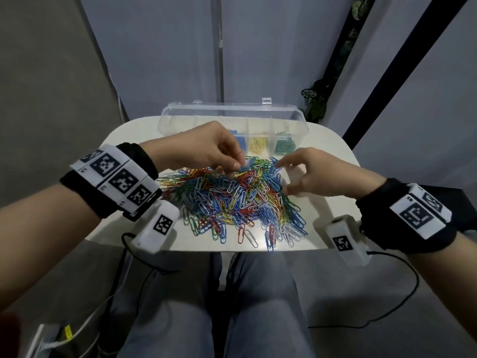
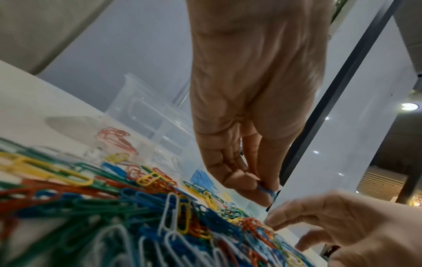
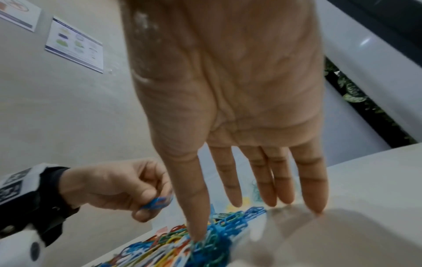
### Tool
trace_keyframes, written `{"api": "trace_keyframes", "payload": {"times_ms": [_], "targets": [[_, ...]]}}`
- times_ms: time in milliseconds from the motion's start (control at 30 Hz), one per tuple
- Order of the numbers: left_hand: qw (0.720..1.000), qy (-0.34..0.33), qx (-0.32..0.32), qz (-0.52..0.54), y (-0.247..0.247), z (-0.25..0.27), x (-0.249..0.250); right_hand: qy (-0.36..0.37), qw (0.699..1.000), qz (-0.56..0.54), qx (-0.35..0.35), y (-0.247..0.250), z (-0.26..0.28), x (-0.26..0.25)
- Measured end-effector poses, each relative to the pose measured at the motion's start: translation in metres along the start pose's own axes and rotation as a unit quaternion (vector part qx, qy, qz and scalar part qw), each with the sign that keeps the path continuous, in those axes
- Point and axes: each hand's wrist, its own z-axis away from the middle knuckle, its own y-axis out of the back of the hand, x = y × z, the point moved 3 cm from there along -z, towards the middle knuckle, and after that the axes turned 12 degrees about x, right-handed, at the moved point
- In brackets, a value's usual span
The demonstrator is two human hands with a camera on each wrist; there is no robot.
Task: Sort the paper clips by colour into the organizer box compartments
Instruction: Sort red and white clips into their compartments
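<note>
Over the far edge of the clip pile (image 1: 232, 200), left hand (image 1: 206, 148) pinches blue clips (image 3: 157, 202), gathered for the box (image 1: 232, 120) behind; right hand (image 1: 317, 174) spread, empty, fingertips probing the pile.

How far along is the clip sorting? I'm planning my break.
Early. The box already holds small blue, yellow and green batches. The left hand pinches blue clips; the right hand reaches open into the pile, which is still large and mixed.
</note>
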Motion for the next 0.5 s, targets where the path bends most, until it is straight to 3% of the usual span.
{"api": "trace_keyframes", "payload": {"times_ms": [233,500], "targets": [[0.997,-0.02,0.036,-0.067,0.01,0.003,-0.006,-0.007,0.996,0.068,-0.055,0.003,-0.005,0.009],[0.973,-0.067,0.078,-0.205,0.027,0.01,-0.016,0.021,0.991,0.098,-0.085,-0.006,-0.003,0.004]]}}
